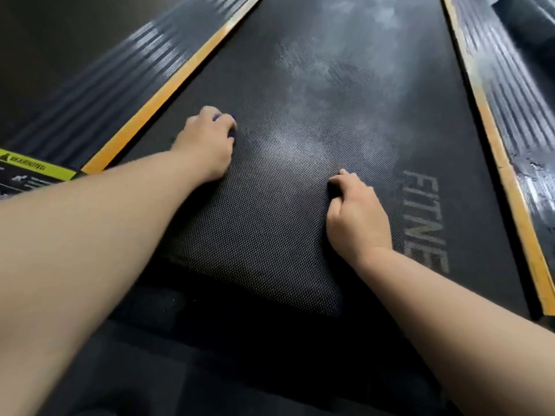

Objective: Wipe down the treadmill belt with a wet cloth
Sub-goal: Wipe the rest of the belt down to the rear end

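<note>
The left hand (207, 142) lies knuckles-up on the treadmill belt (255, 223), its fingers curled round a dark blue-purple cloth (232, 133). Only 2 small slivers of the cloth show past the fingertips, pressed against the belt near its left edge. The right hand (357, 214) sits nearer the camera, toward the middle of the belt. Its fingers are clenched under the palm with nothing visible in them, and its knuckles rest on the textured surface.

Just right of that hand, faded grey lettering (426, 217) reads "FITNE" along the belt. Farther up, pale dusty smears (339, 70) mottle the black surface. An orange strip (156, 97) borders the belt on the left and another orange strip (504, 163) on the right, each backed by a ribbed dark side rail (99, 85). A yellow-green warning label (33, 168) sits at the near left.
</note>
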Demonstrator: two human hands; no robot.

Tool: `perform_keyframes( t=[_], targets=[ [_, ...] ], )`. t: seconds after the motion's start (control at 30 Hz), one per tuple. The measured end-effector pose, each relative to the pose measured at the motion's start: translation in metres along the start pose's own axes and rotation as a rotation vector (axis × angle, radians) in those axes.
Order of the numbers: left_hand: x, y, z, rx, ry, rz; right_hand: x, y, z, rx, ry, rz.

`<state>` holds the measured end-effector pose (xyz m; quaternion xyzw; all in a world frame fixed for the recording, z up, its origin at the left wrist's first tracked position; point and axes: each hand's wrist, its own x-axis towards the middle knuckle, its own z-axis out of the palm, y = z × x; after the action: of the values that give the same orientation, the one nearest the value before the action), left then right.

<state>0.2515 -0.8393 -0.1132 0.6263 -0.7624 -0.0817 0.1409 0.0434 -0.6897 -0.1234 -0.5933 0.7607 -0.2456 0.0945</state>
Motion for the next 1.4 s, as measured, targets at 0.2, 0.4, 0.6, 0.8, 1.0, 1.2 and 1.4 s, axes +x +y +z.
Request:
perform_keyframes(
  t=[0.2,0.4,0.6,0.8,1.0,1.2,1.4],
  targets=[
    [-0.044,0.078,0.028,-0.178,-0.129,0.586,0.001,0.0,-0.001,-0.028,-0.002,-0.018],
    [0.007,-0.013,-0.004,0.043,-0.002,0.023,0.001,0.0,-0.001,-0.001,0.006,-0.002],
    [-0.07,0.078,0.016,-0.068,-0.057,0.296,0.001,-0.002,0.0,-0.028,-0.009,-0.016],
    [-0.027,-0.002,-0.004,0.055,-0.024,0.075,-0.002,-0.002,-0.001,-0.035,-0.009,-0.007],
    [-0.069,0.015,-0.004,-0.084,0.004,0.134,-0.001,-0.004,0.001,-0.057,0.014,-0.005],
    [-0.091,0.015,-0.012,-0.027,-0.054,0.215,-0.004,-0.004,-0.001,-0.04,0.025,-0.018],
    [-0.137,-0.039,-0.024,-0.011,0.101,-0.091,-0.006,-0.004,0.001,-0.08,0.04,-0.055]
  ],
)
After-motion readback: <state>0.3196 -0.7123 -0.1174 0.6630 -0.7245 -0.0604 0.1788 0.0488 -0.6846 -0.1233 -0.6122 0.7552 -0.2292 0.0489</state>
